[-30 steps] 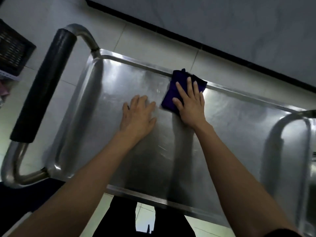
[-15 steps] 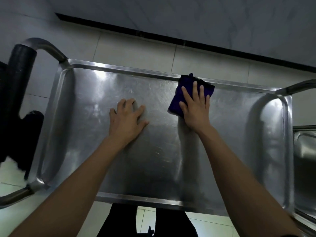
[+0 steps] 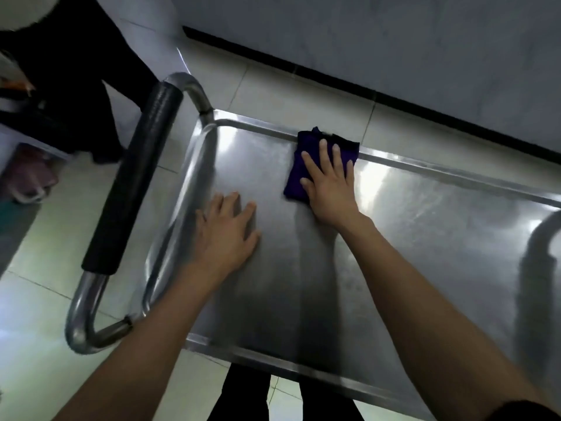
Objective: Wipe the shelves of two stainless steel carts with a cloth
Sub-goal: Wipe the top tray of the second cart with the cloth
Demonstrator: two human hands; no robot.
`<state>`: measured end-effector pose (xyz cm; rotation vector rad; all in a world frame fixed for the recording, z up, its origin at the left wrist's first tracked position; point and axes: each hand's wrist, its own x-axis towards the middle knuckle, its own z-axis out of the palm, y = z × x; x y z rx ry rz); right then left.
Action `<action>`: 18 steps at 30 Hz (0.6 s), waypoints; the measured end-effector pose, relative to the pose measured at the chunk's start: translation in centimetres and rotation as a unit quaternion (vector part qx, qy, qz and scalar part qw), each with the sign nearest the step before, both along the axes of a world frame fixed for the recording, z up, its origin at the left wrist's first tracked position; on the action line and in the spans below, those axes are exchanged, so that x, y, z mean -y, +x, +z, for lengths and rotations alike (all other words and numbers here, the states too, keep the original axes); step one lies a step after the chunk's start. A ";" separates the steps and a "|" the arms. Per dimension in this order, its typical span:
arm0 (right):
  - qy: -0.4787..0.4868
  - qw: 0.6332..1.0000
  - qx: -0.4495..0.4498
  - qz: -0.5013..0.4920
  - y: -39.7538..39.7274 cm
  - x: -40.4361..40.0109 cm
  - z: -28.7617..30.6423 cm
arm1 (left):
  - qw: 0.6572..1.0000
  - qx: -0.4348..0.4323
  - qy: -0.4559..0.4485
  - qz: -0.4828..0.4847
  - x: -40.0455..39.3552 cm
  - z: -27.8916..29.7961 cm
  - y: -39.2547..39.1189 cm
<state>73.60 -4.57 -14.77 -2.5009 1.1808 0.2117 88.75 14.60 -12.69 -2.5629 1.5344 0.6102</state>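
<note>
My right hand (image 3: 329, 183) lies flat with fingers spread on the cloth (image 3: 306, 165), pressing it down onto the top shelf (image 3: 425, 238) of the cart rather than pinching it. The cloth is a dark blue folded pad, sitting against the shelf's far rim, with its far edge riding up onto that rim. My left hand (image 3: 226, 235) is also flat and open, palm down on bare steel near the shelf's end by the handle (image 3: 136, 189), holding nothing.

I judge the cloth to be soft and light; it will bunch or unfold if I push from one corner, so a broad flat palm over its middle suits it best. The steel looks smooth and slick, which should let the pad glide, though the cart may roll under a hard push. My left hand seems placed to steady it.

The shelf is a shallow tray with a raised lip all round, scuffed and glinting. The handle beyond its end is a steel tube with a black grip. Beyond the shelf's far rim lie pale floor tiles, then a wall with a dark strip at its base. Another person's dark trouser legs (image 3: 76, 86) stand beyond the handle.
</note>
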 end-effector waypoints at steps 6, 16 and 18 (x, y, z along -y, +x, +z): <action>0.013 0.997 0.002 0.076 11.6 -2.0 0.4 | 0.999 -0.016 0.016 -0.033 -0.3 0.5 0.9; 0.020 0.992 0.027 0.121 19.1 -3.4 0.3 | 0.998 -0.005 -0.019 -0.053 -1.1 -0.9 1.3; 0.026 0.991 0.036 0.127 18.5 -3.2 0.3 | 0.998 -0.010 -0.020 -0.050 -1.1 -1.2 1.2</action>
